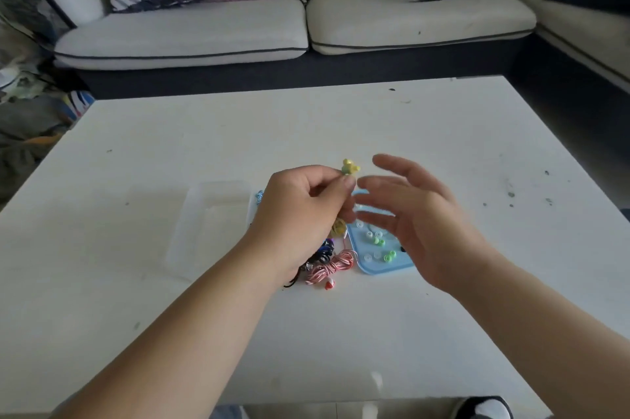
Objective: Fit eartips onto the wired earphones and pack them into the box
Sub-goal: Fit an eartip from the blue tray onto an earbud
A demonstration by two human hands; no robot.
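Observation:
My left hand (303, 210) pinches a yellow earphone bud (350, 167) between thumb and fingertips, raised above the table. My right hand (419, 217) hovers beside it, blurred, fingers spread and holding nothing. Below them lies a blue tray (381, 265) with several white and green eartips (378, 242). A red-and-white striped earphone cable (332, 267) is coiled by the tray, with a dark blue coiled cable (322, 253) next to it. A clear plastic box (211, 224) lies on the table to the left. A yellow cable coil is partly hidden behind my left hand.
The white table (443, 146) carries a few dark specks at its right side. A white sofa (238, 33) with a striped cushion and a black bag stands behind it. Clutter lies on the floor at the far left.

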